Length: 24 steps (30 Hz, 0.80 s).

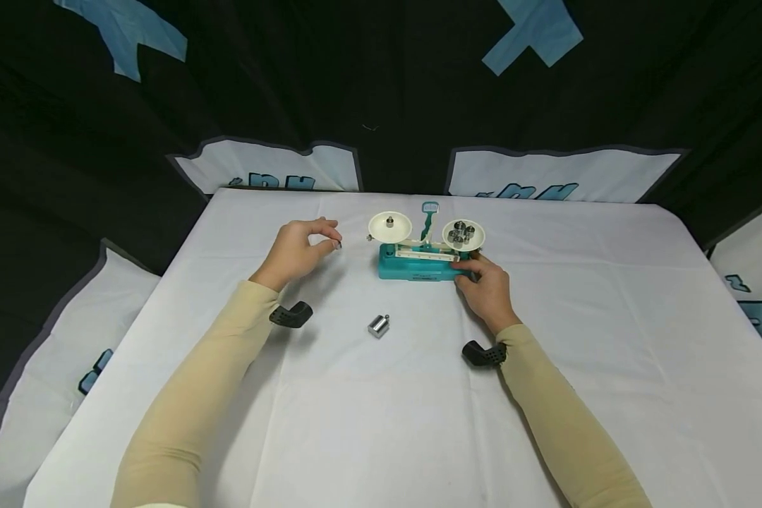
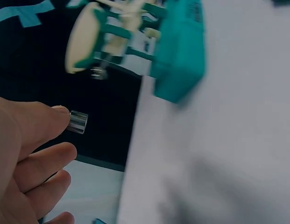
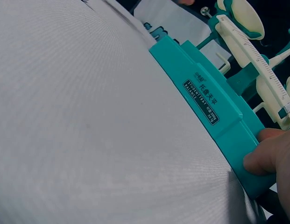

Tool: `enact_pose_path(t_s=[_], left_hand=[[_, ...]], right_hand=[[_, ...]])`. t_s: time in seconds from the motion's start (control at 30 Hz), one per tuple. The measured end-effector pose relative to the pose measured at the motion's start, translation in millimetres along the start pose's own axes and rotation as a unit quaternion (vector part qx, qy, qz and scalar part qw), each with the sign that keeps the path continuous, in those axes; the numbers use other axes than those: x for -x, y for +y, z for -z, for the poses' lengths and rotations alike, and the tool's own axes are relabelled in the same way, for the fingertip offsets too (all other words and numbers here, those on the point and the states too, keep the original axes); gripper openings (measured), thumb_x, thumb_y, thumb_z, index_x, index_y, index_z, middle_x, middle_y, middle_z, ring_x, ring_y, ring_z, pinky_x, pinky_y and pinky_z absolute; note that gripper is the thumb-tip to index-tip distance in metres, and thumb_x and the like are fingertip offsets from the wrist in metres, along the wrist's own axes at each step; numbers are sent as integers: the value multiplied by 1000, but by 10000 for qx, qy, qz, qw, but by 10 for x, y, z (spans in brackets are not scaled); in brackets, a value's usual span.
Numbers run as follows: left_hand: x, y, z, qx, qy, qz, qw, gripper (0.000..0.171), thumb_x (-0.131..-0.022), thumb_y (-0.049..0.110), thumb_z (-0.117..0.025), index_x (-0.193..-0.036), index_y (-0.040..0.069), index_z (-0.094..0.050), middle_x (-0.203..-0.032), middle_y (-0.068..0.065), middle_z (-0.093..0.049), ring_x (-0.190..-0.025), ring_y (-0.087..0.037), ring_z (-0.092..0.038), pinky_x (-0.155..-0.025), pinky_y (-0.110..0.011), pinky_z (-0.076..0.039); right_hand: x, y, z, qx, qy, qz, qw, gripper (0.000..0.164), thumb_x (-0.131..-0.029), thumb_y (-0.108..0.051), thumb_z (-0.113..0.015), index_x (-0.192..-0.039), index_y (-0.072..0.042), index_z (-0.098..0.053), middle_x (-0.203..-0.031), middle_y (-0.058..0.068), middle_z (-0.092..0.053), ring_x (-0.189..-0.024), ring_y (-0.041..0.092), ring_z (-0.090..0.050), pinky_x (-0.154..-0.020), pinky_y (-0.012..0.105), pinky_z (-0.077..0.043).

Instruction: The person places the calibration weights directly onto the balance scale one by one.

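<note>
A teal tray balance (image 1: 415, 267) stands toward the back of the table. Its left pan (image 1: 378, 227) carries one small metal weight (image 1: 390, 222); several metal weights (image 1: 460, 231) are grouped on the right pan (image 1: 478, 238). To the left of the balance, my left hand (image 1: 297, 250) is raised and pinches a small shiny metal weight (image 2: 78, 122) at its fingertips. My right hand (image 1: 486, 291) grips the right end of the balance's base, the thumb lying on the front face in the right wrist view. Fingers behind the base are partly hidden.
A larger metal weight (image 1: 378, 326) lies on its side on the white tablecloth (image 1: 368, 423), in front of the balance and between the two forearms. Behind the table hangs a dark curtain (image 1: 330, 85).
</note>
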<state>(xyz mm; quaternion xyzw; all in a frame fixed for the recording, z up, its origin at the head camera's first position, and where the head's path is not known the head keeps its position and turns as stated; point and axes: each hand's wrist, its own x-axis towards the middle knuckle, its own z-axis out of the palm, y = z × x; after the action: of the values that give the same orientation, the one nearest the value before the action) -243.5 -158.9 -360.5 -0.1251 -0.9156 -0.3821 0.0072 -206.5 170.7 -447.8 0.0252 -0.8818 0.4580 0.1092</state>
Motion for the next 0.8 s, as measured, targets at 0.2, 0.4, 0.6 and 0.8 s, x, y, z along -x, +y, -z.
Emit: enact_pose_path(t_s=[0.2, 0.4, 0.6, 0.8], left_hand=[[-103, 204, 100, 33, 166, -42, 9998, 17, -95, 11, -66, -105, 4, -77, -139, -11, -67, -147, -26, -47, -127, -50, -26], [-202, 353, 25, 197, 107, -220, 9995, 16, -95, 10, -65, -104, 3, -76, -139, -12, -67, -147, -25, -47, -126, -49, -30], [-288, 407, -83, 209, 128, -239, 9994, 17, -94, 10, -64, -104, 3, -76, -138, -11, -67, -146, -26, -48, -125, -50, -31], [-359, 429, -159, 229, 137, -186, 9995, 19, -95, 10, -63, -106, 3, -76, -140, -12, -66, -147, -28, -47, -126, -52, -29]], right_hand=[[0, 4, 3, -21, -2, 28, 10000, 24, -90, 1, -66, -111, 2, -76, -150, 26, -51, -144, 42, -47, -115, 49, -45], [1, 5, 15, -48, 13, 72, 10000, 25, -90, 2, -65, -113, 3, -76, -150, 28, -51, -143, 43, -47, -112, 49, -48], [4, -4, 16, -21, -12, 35, 10000, 25, -90, 2, -65, -113, 3, -76, -150, 28, -51, -144, 43, -46, -113, 50, -47], [0, 3, 19, -27, -20, 78, 10000, 25, -90, 2, -66, -113, 2, -76, -150, 27, -51, -144, 42, -46, -113, 49, -47]])
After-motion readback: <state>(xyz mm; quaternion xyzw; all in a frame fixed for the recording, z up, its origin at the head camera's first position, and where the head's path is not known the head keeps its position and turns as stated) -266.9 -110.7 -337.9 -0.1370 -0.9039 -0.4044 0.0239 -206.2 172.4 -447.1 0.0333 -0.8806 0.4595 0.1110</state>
